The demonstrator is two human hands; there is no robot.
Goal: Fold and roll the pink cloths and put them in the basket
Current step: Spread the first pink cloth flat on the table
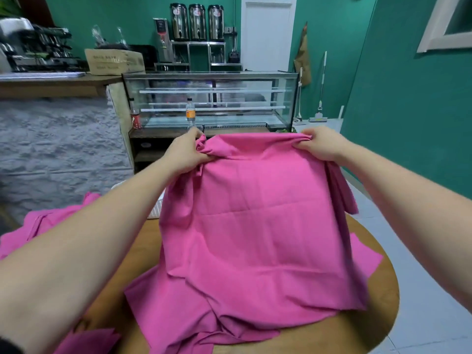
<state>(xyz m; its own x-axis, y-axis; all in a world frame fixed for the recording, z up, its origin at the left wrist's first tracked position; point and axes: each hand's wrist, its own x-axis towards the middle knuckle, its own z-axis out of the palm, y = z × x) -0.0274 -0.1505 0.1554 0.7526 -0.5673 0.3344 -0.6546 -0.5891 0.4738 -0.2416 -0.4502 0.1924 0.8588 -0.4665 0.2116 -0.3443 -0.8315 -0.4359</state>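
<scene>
Even, fairly bright indoor light with no hard shadows; only a soft shadow lies under the pink cloth [255,226] on the tabletop [332,338]. Pale reflections streak the glass display case [212,98]. Wide-angle distortion bends the walls and stretches the edges, and the far left background is blurred.

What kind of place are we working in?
Probably a small cafe or drinks shop: a glass display case, three metal drink urns behind it, and an espresso machine at left.
</scene>
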